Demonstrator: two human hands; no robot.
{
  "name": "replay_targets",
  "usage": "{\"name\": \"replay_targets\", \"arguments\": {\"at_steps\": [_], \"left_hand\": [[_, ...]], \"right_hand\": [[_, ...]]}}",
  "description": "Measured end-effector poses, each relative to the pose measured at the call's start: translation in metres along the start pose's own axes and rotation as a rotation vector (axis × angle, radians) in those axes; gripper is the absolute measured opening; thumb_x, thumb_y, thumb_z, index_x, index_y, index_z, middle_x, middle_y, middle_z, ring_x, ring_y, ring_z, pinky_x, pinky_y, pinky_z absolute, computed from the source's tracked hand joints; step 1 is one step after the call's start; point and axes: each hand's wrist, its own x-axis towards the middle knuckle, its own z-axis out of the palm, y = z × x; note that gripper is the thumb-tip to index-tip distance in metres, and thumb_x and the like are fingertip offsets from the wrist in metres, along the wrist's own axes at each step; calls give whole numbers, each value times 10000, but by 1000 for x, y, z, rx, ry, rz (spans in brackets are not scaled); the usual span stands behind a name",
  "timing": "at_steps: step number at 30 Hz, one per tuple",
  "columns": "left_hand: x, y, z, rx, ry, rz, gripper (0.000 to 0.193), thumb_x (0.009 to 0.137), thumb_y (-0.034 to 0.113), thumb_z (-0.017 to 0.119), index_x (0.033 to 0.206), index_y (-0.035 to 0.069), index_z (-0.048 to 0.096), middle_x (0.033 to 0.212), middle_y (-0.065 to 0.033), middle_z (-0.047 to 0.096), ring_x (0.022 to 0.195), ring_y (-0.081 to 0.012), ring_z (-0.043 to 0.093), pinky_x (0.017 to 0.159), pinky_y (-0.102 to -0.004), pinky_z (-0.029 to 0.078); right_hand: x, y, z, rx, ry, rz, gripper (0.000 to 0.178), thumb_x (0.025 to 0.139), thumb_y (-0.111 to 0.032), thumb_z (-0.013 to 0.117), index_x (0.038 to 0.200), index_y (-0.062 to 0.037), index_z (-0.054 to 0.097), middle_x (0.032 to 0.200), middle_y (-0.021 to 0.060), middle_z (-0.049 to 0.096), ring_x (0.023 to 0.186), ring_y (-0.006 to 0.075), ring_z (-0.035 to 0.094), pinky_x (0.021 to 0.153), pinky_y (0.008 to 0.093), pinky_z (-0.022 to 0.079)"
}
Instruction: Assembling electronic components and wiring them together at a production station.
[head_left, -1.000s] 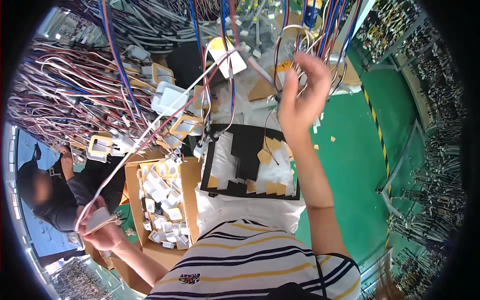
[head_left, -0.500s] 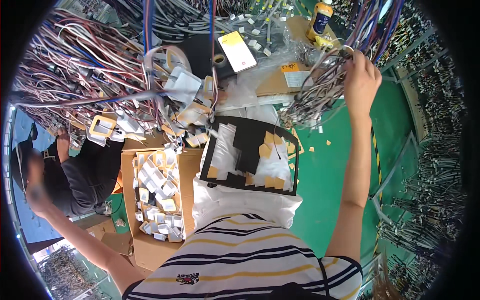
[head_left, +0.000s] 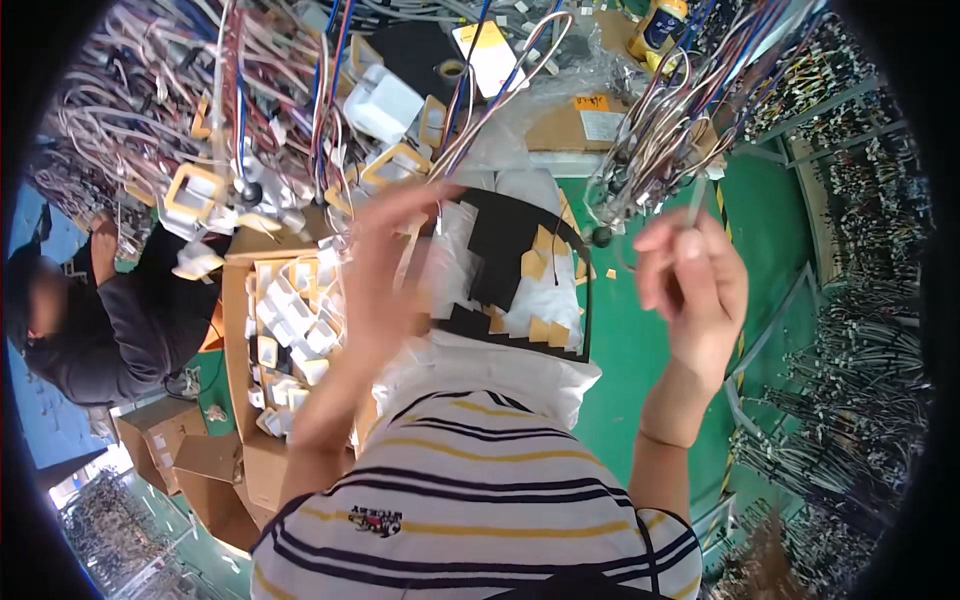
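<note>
My right hand [head_left: 698, 285] is raised at the right, thumb and fingers pinched on a thin grey cable [head_left: 696, 200]. It is just below a hanging bundle of wires [head_left: 650, 150] in white, brown and blue, with small connectors at the lower ends. A small dark round piece [head_left: 600, 237] hangs to the left of that hand. Motion smears my left hand [head_left: 385, 275], so its fingers cannot be read. It is over the left edge of a black tray [head_left: 497, 235] in front of me, which bears tan squares [head_left: 548, 333] and clear plastic film.
A cardboard box [head_left: 235, 330] of white tan-rimmed parts stands at my left. White housings [head_left: 383, 103] and wires heap on the bench, near a phone [head_left: 490, 60] and a yellow bottle [head_left: 658, 28]. A co-worker in dark clothes [head_left: 120, 330] sits far left.
My left hand has swung from the far left to over the tray. My right hand has come down and nearer from the wire bundle. The view has shifted slightly.
</note>
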Motion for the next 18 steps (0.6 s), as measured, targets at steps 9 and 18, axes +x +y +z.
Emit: {"name": "replay_targets", "arguments": {"at_steps": [9,18], "left_hand": [[-35,22,50,-524,-709,-403,124,931,176,475,970,65,515,777,-105,598,740,-269,615,642,-380,451],[-109,-9,46,162,-368,-280,187,765,94,541,952,93,545,811,-87,557,797,-306,595,663,-407,487]], "right_hand": [[66,16,-131,73,665,-165,155,927,-154,522,912,-38,625,601,-89,388,485,17,243,423,194,147],[5,64,27,-999,40,-1006,497,834,-204,664,1192,71,454,1021,157,589,984,300,549,856,393,456]]}}
